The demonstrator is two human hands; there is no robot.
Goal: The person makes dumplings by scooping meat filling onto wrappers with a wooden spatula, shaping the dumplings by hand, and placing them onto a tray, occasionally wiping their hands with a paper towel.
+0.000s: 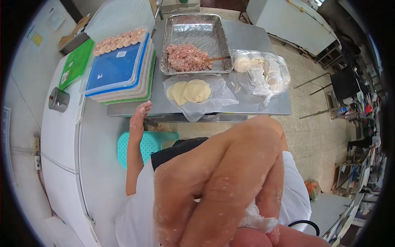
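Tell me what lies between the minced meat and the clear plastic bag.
In the head view, a brown stick lies there, reaching from the minced meat toward the metal tray's side, just before the clear plastic bag.

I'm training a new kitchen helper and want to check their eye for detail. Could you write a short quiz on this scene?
1. What food lies in the silver, rectangular metal tray?
2. True or false: the round, pale, flat dough wrappers lie on a translucent plastic sheet.
3. Which hand looms closer to the camera: A) left; B) right?

Key:
1. Pink minced meat.
2. True.
3. B, the right hand.
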